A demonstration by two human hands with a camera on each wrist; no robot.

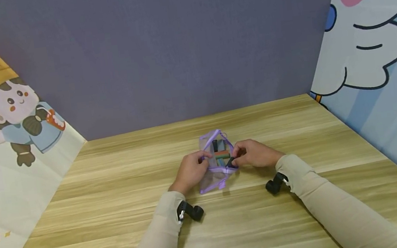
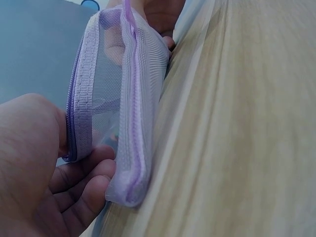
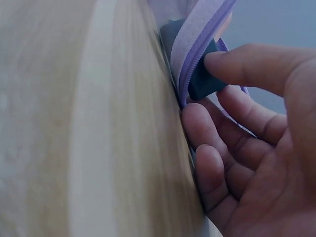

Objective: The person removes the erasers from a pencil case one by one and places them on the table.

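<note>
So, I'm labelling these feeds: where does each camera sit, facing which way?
Head: on the head, facing forward and down at table and pouch; left hand, right hand and both sleeves show.
Left wrist: on that wrist, facing the pouch edge that the left hand pinches; the right hand shows partly beyond.
Right wrist: on that wrist, facing the dark block that the right hand pinches.
Shared by head and right wrist: pouch, dark block, right hand.

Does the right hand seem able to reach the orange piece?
Probably yes: the purple mesh pouch is unzipped, with the orange piece visible in its opening near the right hand, though that hand pinches a dark block and may need to release it first.
</note>
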